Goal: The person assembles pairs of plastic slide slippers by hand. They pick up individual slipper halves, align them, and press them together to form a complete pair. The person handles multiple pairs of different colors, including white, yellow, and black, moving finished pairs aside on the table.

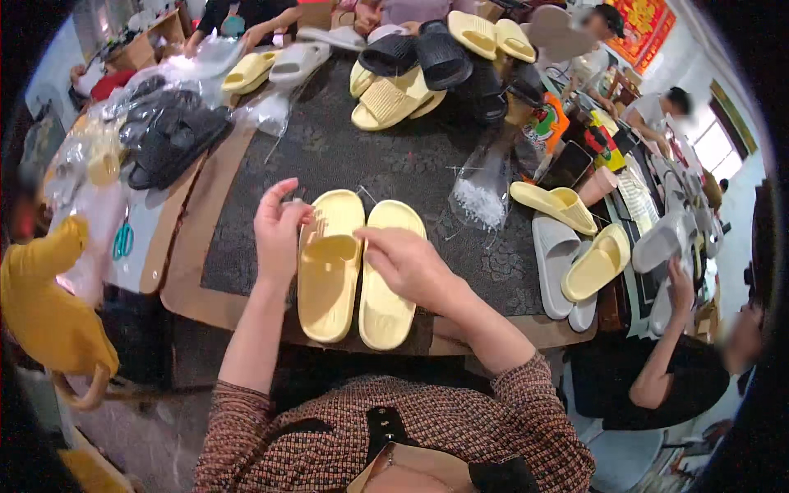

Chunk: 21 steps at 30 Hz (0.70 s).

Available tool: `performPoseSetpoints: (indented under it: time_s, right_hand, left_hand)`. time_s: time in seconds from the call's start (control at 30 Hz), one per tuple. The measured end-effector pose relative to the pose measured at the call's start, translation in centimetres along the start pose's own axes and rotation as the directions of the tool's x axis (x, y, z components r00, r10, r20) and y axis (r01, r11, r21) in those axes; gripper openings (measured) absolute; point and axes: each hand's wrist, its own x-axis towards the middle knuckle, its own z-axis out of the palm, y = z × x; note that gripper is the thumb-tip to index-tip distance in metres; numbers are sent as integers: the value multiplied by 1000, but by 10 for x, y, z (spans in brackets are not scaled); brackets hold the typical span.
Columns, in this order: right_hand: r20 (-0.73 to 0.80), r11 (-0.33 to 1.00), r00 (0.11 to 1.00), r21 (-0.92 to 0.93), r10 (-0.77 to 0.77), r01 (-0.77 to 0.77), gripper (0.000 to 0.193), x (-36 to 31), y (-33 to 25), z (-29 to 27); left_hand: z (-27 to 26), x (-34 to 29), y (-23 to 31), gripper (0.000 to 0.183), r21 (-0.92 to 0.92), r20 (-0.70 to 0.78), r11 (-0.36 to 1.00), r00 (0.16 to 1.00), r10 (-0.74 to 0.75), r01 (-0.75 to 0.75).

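Note:
A pair of pale yellow slippers lies side by side on the dark patterned table mat in front of me. My left hand is at the outer edge of the left slipper, fingers apart and thumb toward its footbed. Over the right slipper is my right hand, covering its strap. Its thumb and forefinger are pinched together beside the left slipper's strap; whatever they hold is too small to make out. A thin clear plastic piece shows between the slippers' far ends.
A clear bag of small white pieces lies right of the slippers. Yellow, black and grey slippers are heaped at the back, others at the right. Bagged black slippers and teal scissors are left. Other people sit around.

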Motion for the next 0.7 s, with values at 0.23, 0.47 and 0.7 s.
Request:
performPoseSetpoints:
  time_s: [0.23, 0.47, 0.7]
  right_hand:
    - [265, 967, 957, -249, 116, -49, 34, -25, 5, 18]
    - [93, 842, 971, -520, 223, -143, 40, 6, 59, 13]
    - [-17, 932, 964, -250, 266, -261, 32, -31, 11, -25]
  left_hand:
    - [-67, -60, 32, 21, 228, -63, 973, 998, -26, 40]
    - [-121, -117, 50, 19, 301, -151, 934, 977, -153, 193]
    - [-153, -146, 37, 16, 422, -218, 847, 943, -253, 325]
